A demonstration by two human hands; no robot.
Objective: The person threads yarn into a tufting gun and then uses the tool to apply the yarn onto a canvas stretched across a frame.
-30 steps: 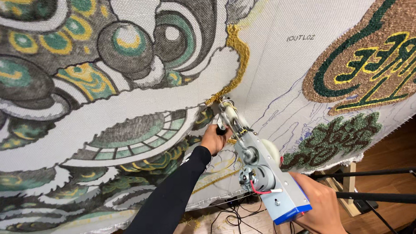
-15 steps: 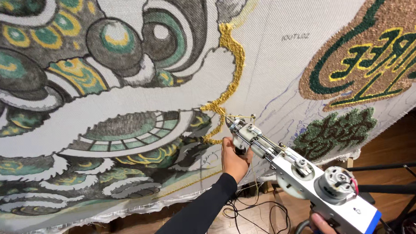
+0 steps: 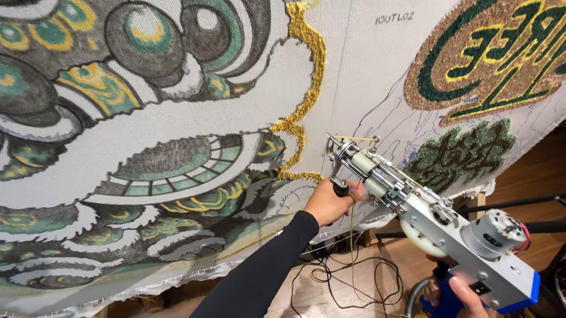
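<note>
A silver tufting gun with a blue grip and a round motor at its back points up and left at a stretched cloth. Its needle tip touches the cloth just right of a gold yarn line. My left hand, in a black sleeve, is closed around the gun's black front handle. My right hand grips the blue rear handle at the lower right, partly cut off by the frame edge. Yellow yarn runs along the gun to its tip.
The cloth bears a large green, grey and gold tufted figure at left and green and brown tufted shapes at right. Black cables lie on the wooden floor below. A black stand bar crosses at right.
The gun's tip has moved up and to the right along the cloth, away from the gold line's lower end. Both hands kept their hold and moved with it.
</note>
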